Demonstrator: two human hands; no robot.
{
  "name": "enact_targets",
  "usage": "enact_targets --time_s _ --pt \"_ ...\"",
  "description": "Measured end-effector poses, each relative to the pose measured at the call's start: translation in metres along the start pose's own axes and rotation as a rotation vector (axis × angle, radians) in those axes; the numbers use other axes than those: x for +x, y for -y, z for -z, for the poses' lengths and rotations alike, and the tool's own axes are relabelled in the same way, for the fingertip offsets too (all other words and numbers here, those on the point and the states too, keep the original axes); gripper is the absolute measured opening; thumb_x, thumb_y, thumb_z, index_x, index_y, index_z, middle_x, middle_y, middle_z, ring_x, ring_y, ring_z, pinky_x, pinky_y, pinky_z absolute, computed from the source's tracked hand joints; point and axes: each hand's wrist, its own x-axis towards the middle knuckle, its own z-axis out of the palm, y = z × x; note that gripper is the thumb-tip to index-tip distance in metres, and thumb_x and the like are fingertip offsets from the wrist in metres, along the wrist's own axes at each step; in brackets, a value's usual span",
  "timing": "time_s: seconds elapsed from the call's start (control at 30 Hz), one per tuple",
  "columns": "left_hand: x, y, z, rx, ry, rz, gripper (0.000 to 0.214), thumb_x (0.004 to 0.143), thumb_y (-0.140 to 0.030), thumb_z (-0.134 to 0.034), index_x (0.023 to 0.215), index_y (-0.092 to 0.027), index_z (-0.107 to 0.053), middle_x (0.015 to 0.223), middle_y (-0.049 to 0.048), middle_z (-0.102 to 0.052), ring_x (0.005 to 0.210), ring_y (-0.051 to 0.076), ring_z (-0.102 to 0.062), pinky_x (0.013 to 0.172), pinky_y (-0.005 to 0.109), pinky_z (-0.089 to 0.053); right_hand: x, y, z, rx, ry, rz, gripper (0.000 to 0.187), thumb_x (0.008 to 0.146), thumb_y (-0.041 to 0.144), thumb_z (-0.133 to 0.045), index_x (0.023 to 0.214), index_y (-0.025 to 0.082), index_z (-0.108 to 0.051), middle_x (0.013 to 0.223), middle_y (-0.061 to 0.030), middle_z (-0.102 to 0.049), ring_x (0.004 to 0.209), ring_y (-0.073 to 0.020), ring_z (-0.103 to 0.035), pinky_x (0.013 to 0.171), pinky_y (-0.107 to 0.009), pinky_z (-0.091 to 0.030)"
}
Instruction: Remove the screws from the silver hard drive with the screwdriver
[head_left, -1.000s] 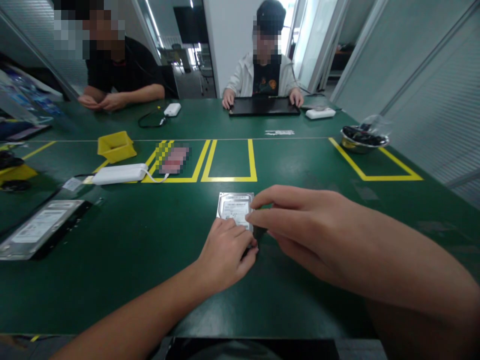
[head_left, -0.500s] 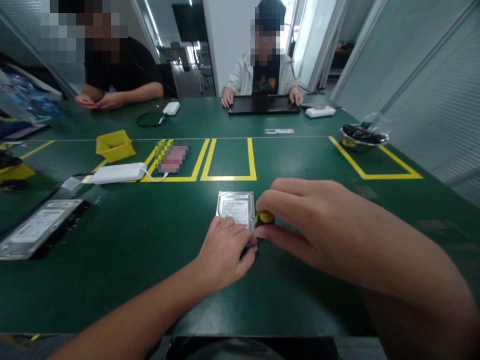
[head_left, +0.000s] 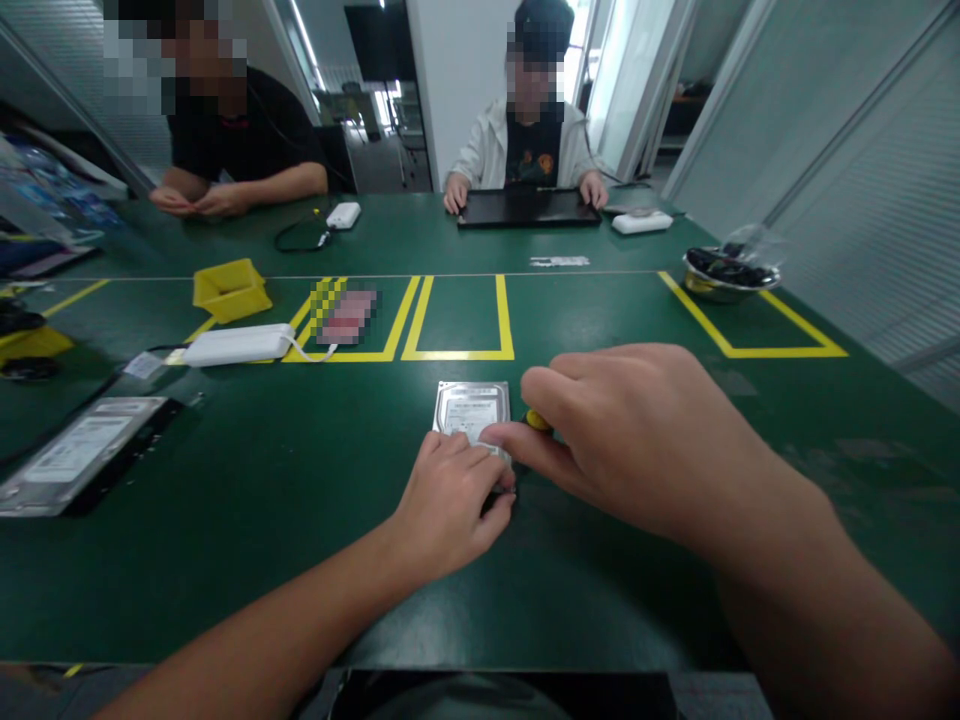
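A silver hard drive (head_left: 470,408) lies flat on the green table (head_left: 300,520) in front of me. My left hand (head_left: 448,505) rests on the drive's near edge, fingers curled and pressing it down. My right hand (head_left: 622,440) is closed around a small tool with a yellow and black handle (head_left: 537,419), thumb and fingers pinched on it at the drive's right near corner. The tool's tip is hidden by my fingers.
Another drive in a black frame (head_left: 75,455) lies at the left. A white power strip (head_left: 238,346), a yellow bin (head_left: 229,288) and yellow taped boxes (head_left: 457,320) lie beyond. A metal bowl (head_left: 729,274) stands at the right. Two people sit across; one touches a black tray (head_left: 529,210).
My right hand has shifted slightly left and turned on the yellow-handled tool, which came into view. My left hand has stayed on the drive.
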Motion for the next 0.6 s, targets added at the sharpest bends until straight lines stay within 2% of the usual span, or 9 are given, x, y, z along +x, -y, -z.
enact_targets --time_s 0.13,0.23,0.43,0.6 --pt "0.0 -0.002 0.001 -0.001 0.007 0.005 0.006 0.083 -0.027 -0.063 0.083 -0.021 -0.062 0.091 0.0034 -0.072 0.09 0.028 -0.059 0.075 0.043 -0.032 -0.002 0.001 -0.001 -0.041 -0.019 -0.041 0.039 0.098 0.039 -0.042 0.065 0.02 -0.05 0.058 -0.0027 -0.051 0.048 -0.0164 -0.04 0.052 -0.029 -0.013" --pt "0.0 -0.002 0.001 0.005 0.01 0.009 0.005 0.084 -0.027 -0.062 0.082 -0.021 -0.062 0.089 0.0035 -0.071 0.09 0.028 -0.058 0.074 0.043 -0.031 -0.003 0.001 -0.001 0.0 -0.036 -0.022 0.032 0.098 0.035 -0.044 0.07 0.021 -0.051 0.063 -0.002 -0.051 0.052 -0.017 -0.042 0.053 -0.03 -0.016" --pt "0.0 -0.002 0.001 0.015 0.018 0.02 0.006 0.084 -0.026 -0.06 0.082 -0.022 -0.061 0.089 0.0035 -0.07 0.089 0.027 -0.056 0.075 0.043 -0.031 -0.008 -0.005 0.0 0.256 0.021 0.097 0.009 0.093 0.019 -0.055 0.084 0.019 -0.055 0.083 -0.0021 -0.055 0.069 -0.0162 -0.047 0.059 -0.029 -0.029" --pt "0.001 -0.002 0.002 0.008 0.036 0.032 0.006 0.086 -0.028 -0.06 0.084 -0.022 -0.062 0.089 0.003 -0.07 0.09 0.027 -0.057 0.076 0.044 -0.031 -0.012 -0.011 0.005 0.449 0.081 0.169 0.013 0.091 0.007 -0.053 0.091 0.017 -0.061 0.093 -0.002 -0.058 0.078 -0.0143 -0.053 0.069 -0.028 -0.038"
